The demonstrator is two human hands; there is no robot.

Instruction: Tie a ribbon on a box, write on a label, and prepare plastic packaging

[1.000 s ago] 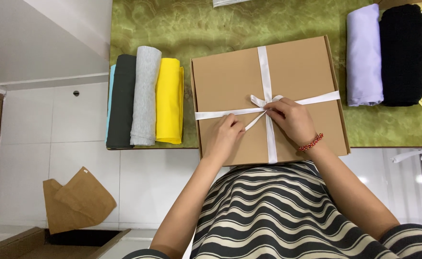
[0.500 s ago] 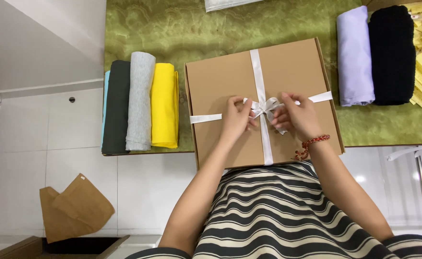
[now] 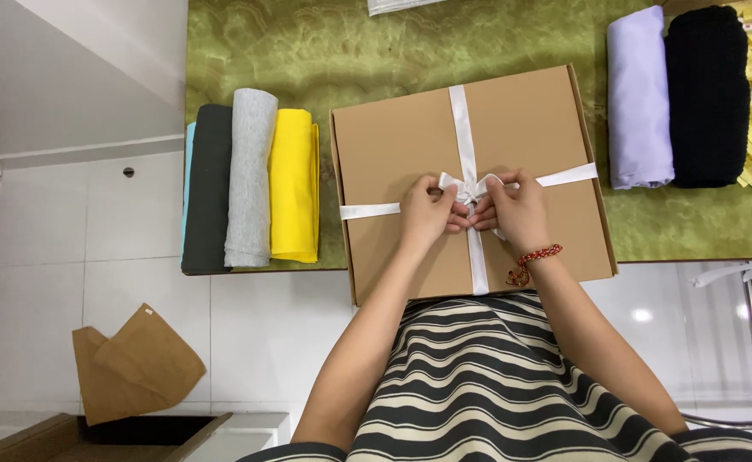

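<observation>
Flat brown cardboard box (image 3: 410, 154) sits at the near edge of the green tabletop (image 3: 307, 51), roughly centre, lid closed, overhanging the edge a bit toward me. White ribbon (image 3: 461, 120) crosses it both ways, lengthwise and widthwise, meeting at a small knot just above the box's middle.

Left to right: rolled clothes at the table's left near corner, dark grey roll (image 3: 207, 188), light grey roll (image 3: 250, 175), yellow roll (image 3: 293, 184), lined up side by side, well apart from my hands. Then the box. My left hand (image 3: 424, 216) rests on the lid, fingers pinched together on the ribbon at the knot. My right hand (image 3: 517, 210) is touching it from the other side, fingers also pinched shut on the ribbon; red bead bracelet (image 3: 536, 257) on that wrist. Both hands meet right over the crossing. Further right, lilac roll (image 3: 639, 98) and black roll (image 3: 707, 94) near the table's right edge.
</observation>
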